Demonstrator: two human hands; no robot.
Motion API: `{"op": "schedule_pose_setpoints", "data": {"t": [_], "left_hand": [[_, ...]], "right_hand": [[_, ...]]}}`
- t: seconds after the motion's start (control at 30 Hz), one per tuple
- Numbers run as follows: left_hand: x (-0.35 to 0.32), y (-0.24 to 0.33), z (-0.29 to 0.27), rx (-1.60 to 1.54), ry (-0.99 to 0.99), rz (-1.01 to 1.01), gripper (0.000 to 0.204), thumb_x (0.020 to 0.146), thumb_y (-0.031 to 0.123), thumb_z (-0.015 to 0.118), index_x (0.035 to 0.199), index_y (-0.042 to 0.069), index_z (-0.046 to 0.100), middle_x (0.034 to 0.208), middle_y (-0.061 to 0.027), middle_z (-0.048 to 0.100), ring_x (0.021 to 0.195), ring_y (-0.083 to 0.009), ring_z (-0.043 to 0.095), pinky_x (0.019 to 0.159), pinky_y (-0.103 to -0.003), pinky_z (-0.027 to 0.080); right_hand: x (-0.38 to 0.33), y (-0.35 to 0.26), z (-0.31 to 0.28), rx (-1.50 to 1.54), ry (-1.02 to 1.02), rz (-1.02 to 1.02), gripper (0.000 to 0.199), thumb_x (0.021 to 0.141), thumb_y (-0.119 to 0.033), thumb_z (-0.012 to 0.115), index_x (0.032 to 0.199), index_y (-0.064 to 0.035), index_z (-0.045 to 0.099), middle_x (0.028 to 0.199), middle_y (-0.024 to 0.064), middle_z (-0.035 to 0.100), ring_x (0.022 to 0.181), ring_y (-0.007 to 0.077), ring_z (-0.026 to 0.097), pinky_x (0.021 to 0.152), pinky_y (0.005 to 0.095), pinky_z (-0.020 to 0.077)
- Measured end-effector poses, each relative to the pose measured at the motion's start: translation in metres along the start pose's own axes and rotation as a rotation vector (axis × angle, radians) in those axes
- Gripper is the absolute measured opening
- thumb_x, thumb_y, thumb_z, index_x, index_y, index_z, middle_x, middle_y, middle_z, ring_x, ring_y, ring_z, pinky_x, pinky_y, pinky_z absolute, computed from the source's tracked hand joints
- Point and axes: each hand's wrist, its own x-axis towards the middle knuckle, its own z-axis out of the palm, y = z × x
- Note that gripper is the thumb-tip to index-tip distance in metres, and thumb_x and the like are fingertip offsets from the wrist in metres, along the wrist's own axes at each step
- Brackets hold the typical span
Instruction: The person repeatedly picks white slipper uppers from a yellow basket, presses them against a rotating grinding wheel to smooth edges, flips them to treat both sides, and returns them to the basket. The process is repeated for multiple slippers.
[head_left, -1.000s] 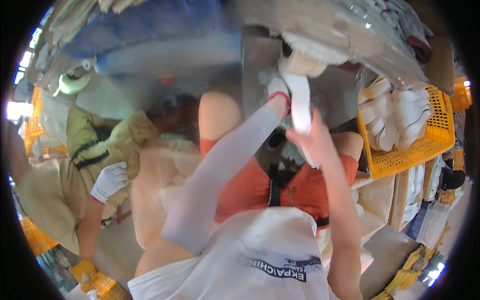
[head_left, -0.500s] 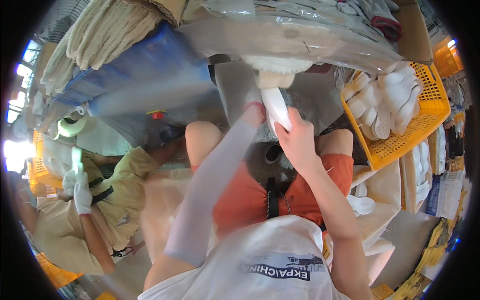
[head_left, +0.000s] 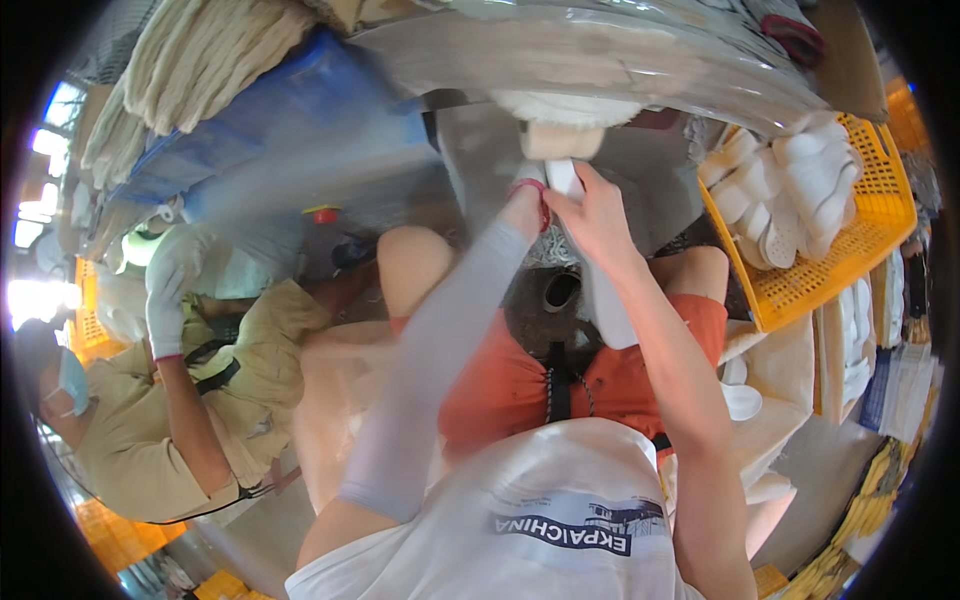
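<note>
A long white slipper (head_left: 610,300) is in my right hand (head_left: 600,215), which is bare and closed round it. Its far end is just below a beige roller-like block (head_left: 565,141); I cannot tell whether they touch. Beside that end is my left hand (head_left: 527,187), in a pale glove with a pinkish-red cuff. The left fingers are blurred and partly hidden, so their grip does not show. Above the block is a fuzzy white wheel (head_left: 565,107), partly covered by clear plastic sheeting (head_left: 600,60).
To the right, a yellow basket (head_left: 830,290) holds several white slippers (head_left: 800,185). A blue bin (head_left: 290,130) with stacked pale cloth gloves (head_left: 200,60) stands at the far left. Another person (head_left: 200,400) in gloves sits at my left. A white piece (head_left: 740,400) lies by my right thigh.
The slipper has swung round so its near end points toward my right thigh. My hands remain near the block. The neighbouring person's gloved arm has moved up and forward.
</note>
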Motion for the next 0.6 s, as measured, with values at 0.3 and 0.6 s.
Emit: {"op": "schedule_pose_setpoints", "data": {"t": [0.3,0.6], "left_hand": [[-0.036,-0.012,-0.011,0.250,-0.052,0.206,0.028,0.103,0.024,0.050,0.112,0.004,0.068,0.100,-0.0213,0.070,0.099,-0.0325,0.068,0.086,-0.047,0.054],[-0.103,0.048,0.024,1.843,0.150,0.926,0.027,0.093,0.025,0.062,0.106,0.002,0.068,0.090,-0.0233,0.071,0.086,-0.0407,0.071,0.078,-0.050,0.055]], "right_hand": [[-0.048,-0.026,-0.001,0.283,0.043,0.153,0.030,0.092,-0.007,0.072,0.117,0.0015,0.057,0.093,0.0040,0.068,0.082,0.0079,0.060,0.073,0.0249,0.0493],[-0.025,-0.017,-0.015,0.906,0.131,0.441,0.039,0.088,0.003,0.068,0.127,0.0044,0.061,0.114,0.0079,0.070,0.100,0.0168,0.067,0.092,0.0317,0.0528]]}}
